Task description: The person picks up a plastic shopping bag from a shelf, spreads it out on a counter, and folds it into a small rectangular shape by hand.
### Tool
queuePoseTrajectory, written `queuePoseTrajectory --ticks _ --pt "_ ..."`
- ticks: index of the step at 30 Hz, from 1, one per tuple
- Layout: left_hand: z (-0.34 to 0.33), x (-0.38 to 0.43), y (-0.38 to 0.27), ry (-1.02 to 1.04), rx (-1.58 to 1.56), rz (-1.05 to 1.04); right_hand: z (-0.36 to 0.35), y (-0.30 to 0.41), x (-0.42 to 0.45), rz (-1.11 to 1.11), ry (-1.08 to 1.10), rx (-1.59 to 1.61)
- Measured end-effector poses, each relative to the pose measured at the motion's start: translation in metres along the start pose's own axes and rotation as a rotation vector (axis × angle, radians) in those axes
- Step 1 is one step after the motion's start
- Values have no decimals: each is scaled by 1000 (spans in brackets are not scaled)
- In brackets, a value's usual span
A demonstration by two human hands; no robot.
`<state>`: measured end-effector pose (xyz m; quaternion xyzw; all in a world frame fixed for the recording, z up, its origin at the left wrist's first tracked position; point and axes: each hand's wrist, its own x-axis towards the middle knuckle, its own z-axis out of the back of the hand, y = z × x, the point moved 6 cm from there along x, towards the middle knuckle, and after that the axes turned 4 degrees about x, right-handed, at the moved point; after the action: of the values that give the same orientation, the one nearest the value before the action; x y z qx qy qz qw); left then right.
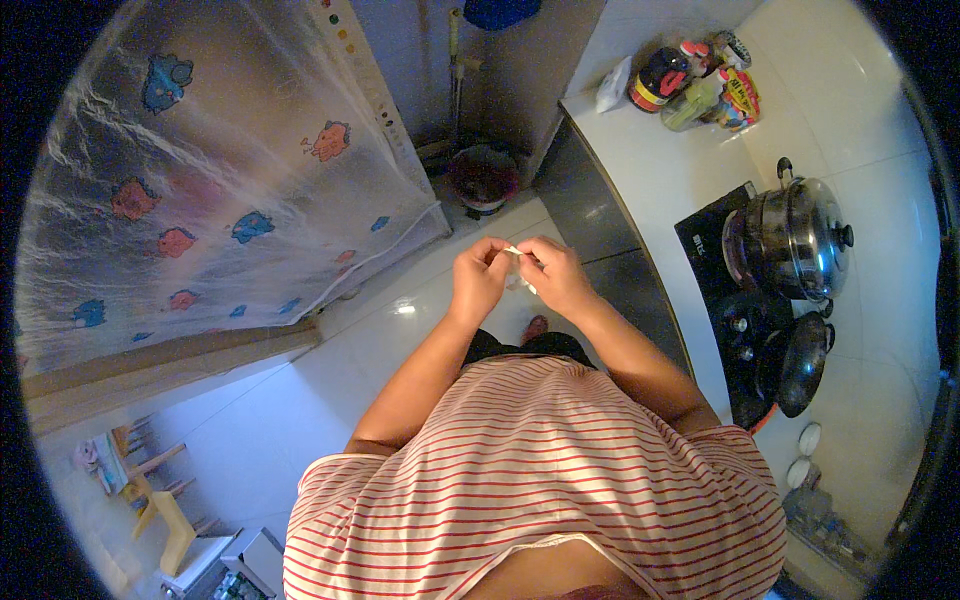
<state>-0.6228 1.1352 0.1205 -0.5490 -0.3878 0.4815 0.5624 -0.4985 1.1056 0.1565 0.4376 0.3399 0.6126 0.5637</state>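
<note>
My left hand (478, 276) and my right hand (561, 276) meet in front of my body, above the tiled floor. Between their fingertips they pinch a small white piece (514, 250), too small to identify. A thin, partly see-through bit (516, 282) hangs below it between the hands, and another white edge shows by the right fingers. The fingers cover most of what is held.
Right of me runs a white counter (660, 180) with a gas stove (739, 319), a lidded steel pot (795, 236), a dark wok (802, 367) and several bottles and bags (694, 86). A patterned plastic curtain (247, 172) hangs left. Ahead stands a bucket (484, 178).
</note>
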Motion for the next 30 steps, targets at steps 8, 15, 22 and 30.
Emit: queuePoseTrajectory --ticks 8,15,22,30 --pt "0 -2 49 -8 81 74 -12 -25 -11 199 53 -35" --pt "-29 6 51 -54 -59 167 13 -32 -20 37 -60 -229" --pt "-64 16 32 -103 -290 134 42 -75 -18 -72 -60 141" --pt "-75 18 -37 32 179 -29 91 -42 -7 37 -74 266"
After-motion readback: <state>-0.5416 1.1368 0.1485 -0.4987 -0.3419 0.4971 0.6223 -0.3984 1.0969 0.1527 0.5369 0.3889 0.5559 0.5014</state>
